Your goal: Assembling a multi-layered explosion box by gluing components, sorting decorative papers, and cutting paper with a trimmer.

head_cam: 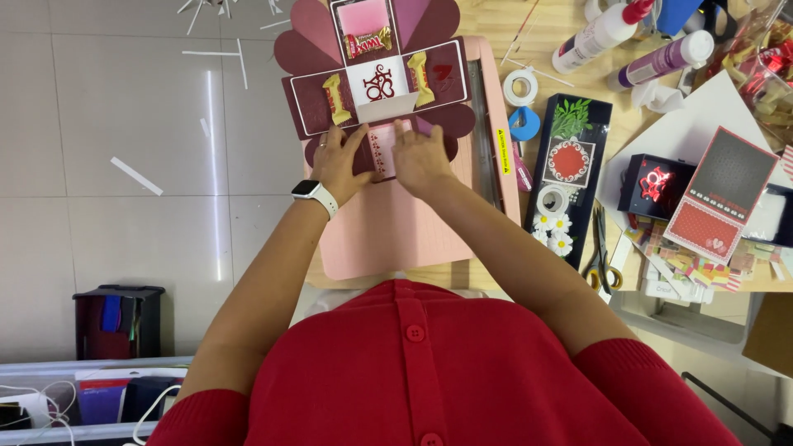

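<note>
Lying far left: white paper strips (137,176) were scattered on the pale floor tiles; a dark storage bin (116,320) stood lower down.
Left hand: the left hand (337,161), a white smartwatch (314,193) on its wrist, pressed flat with fingers spread on the lower flap of the unfolded box card (376,83); it clenched nothing.
Card: maroon, opened like a flower with heart-shaped tabs; it rested on a pink paper trimmer (396,223) at the table's edge; small wrapped chocolate bars (336,99) were stuck on its panels; a white folded piece sat at the centre.
Pink panel: a small pink panel (382,149) lay on the lower flap, between both hands and touched by them.
Right hand: the right hand (421,157) pressed fingertips down on that panel's right edge; open, grasping nothing.
Table right: tape rolls (520,87); a dark tray (570,165) with a red doily; glue bottles (599,33); scissors (601,248); a black gift box (657,186); paper scraps.
</note>
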